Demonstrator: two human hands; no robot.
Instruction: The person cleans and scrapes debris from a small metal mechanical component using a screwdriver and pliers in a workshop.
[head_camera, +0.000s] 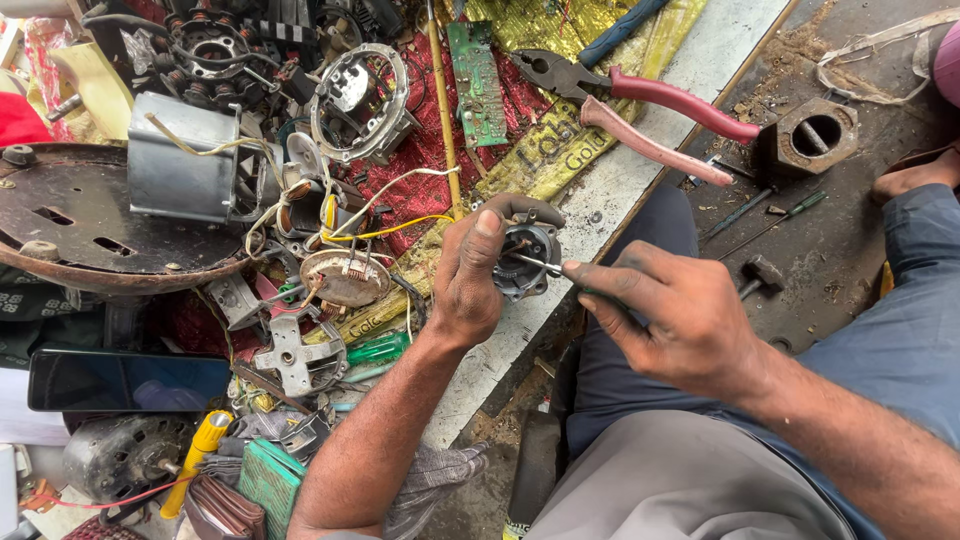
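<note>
My left hand (470, 270) grips a small round grey motor end piece (527, 258) at the middle of the view, thumb over its top. In my right hand (675, 315) is a thin screwdriver (535, 263); its metal tip points left into the centre of the piece. Both hands hover above a pale concrete ledge (620, 180), over my lap.
Red-handled pliers (650, 105) lie on the ledge above my hands. To the left are a round wound coil (345, 277), a grey motor can (185, 160), a green circuit board (478, 85), a green-handled screwdriver (378, 349), a dark phone (125, 380) and a yellow torch (200, 450).
</note>
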